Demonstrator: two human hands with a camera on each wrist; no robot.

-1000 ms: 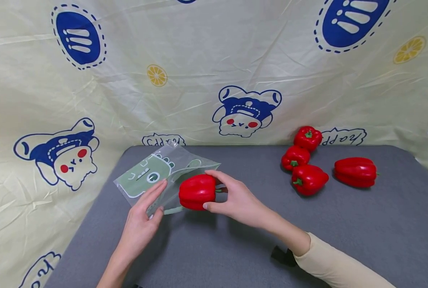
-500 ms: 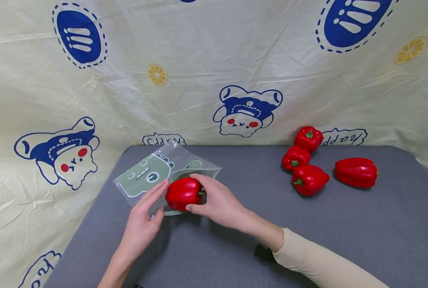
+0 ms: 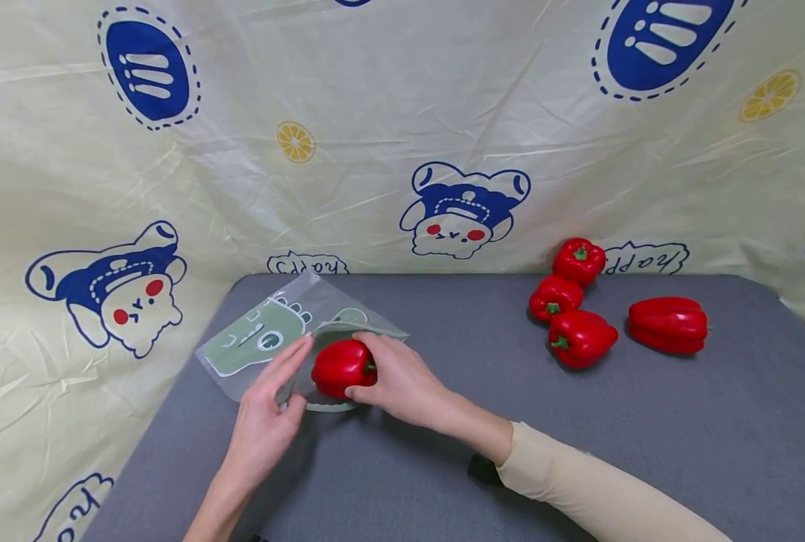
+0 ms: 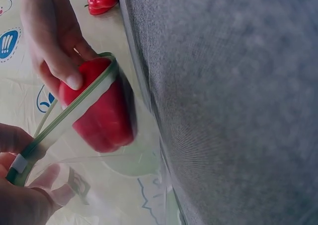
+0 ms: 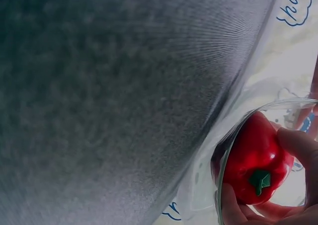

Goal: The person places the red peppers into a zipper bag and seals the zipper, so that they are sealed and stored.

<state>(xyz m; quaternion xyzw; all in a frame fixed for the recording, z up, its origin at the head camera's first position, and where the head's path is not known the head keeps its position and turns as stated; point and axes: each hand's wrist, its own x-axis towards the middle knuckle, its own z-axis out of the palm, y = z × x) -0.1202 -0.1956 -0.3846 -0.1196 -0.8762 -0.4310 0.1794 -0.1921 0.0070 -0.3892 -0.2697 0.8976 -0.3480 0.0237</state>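
Observation:
My right hand [image 3: 405,384] grips a red bell pepper [image 3: 338,369] by its stem end. The pepper sits inside the mouth of a clear zip bag [image 3: 243,350] printed with a green cartoon face. In the left wrist view, the bag's green zip edge crosses in front of the pepper [image 4: 107,118], whose lower part shows through the plastic. My left hand [image 3: 267,425] pinches the bag's rim beside a white slider [image 4: 20,163]. From the right wrist, the rim loops around the pepper [image 5: 256,153], its green stem facing the camera.
Several more red bell peppers lie at the right: a cluster with a back pepper [image 3: 578,260], a middle one [image 3: 555,296] and a front one [image 3: 581,339], plus one apart [image 3: 669,324]. A grey table [image 3: 578,452] meets a printed curtain [image 3: 348,188] behind.
My right hand has moved left, carrying the bell pepper into the bag's mouth. The bag has shifted slightly left and its mouth is wider. My left hand stays nearly in place.

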